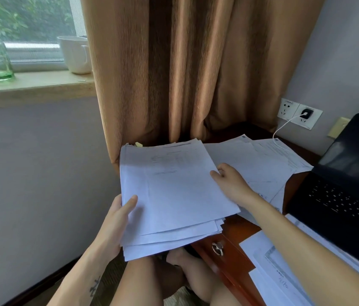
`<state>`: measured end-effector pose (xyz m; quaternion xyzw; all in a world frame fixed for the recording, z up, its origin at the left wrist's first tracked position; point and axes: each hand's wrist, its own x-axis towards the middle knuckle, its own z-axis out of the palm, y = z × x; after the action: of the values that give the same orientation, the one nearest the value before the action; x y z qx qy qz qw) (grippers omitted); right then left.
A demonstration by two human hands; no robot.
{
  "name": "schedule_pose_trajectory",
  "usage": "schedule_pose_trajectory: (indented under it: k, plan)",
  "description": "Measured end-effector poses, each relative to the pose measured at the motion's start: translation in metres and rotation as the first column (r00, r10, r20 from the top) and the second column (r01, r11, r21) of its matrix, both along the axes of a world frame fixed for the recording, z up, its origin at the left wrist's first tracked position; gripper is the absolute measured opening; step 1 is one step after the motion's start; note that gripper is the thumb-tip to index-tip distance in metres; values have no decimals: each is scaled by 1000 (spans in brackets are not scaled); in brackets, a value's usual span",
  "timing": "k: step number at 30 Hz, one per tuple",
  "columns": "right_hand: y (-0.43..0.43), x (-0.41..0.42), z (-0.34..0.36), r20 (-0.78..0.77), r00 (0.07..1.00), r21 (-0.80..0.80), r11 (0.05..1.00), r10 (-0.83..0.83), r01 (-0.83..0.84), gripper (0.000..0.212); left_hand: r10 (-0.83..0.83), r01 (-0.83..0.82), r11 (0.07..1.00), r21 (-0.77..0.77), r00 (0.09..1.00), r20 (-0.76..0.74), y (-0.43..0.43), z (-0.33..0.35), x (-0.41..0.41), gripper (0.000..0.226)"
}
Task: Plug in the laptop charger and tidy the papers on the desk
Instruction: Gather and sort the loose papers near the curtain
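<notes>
Beside the desk [238,230], both hands grip the paper stack [174,195].

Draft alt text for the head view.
A stack of papers is held at the left end of the desk: the left hand grips its near corner, the right hand its right edge. Loose sheets lie on the desk beside an open black laptop; a white cable runs to a plug in the wall socket.

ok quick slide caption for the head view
The left hand and right hand hold a paper stack beside the open laptop.
</notes>
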<state>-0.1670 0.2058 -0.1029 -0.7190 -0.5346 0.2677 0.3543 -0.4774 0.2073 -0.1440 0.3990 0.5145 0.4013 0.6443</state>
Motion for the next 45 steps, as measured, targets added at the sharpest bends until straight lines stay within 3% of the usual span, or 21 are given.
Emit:
schedule_pose_trajectory:
  k: [5,9,12,14,16,18,23,27,31,33,38,42,45]
  plan:
    - [-3,-27,-3,109,984,40,988,144,-149,17,-40,40,999,-2,999,-11,4,1,-1,41]
    - [-6,-19,-5,94,991,40,994,93,-98,30,-59,66,996,59,993,-106,3,-1,1,24]
    - [-8,4,-4,228,973,58,997,45,-60,28,-32,43,996,83,991,-134,2,-4,2,28]
    - [-13,27,-2,368,926,0,996,82,-89,41,-9,23,994,103,991,-135,2,-6,2,31]
    - [-22,51,0,488,851,-169,978,194,-126,64,8,6,994,109,992,-128,4,-7,0,35]
    - [-27,66,0,474,831,-334,933,291,-137,83,19,-8,995,98,993,-113,6,-9,-5,38]
    - [-23,76,3,550,782,-314,940,293,-131,88,48,-42,996,73,996,-81,12,-11,-17,38]
    - [-18,74,3,764,509,-336,918,397,-212,73,56,-52,997,64,996,-72,13,-10,-25,38]
    - [-18,77,-14,933,80,-309,895,351,-321,57,63,-59,996,66,996,-62,13,-8,-28,38]
    - [-16,83,-17,943,-3,-313,888,332,-337,38,61,-58,996,67,997,-49,12,-7,-29,37]
    - [-11,82,-15,978,73,-161,933,195,-323,46,58,-57,997,57,998,-7,10,-5,-30,36]
    - [-11,83,-8,944,321,1,971,78,-240,58,68,-69,997,38,997,25,10,-6,-30,33]
    - [-4,86,5,886,460,124,987,-62,-107,42,80,-81,996,27,996,41,10,-7,-26,31]
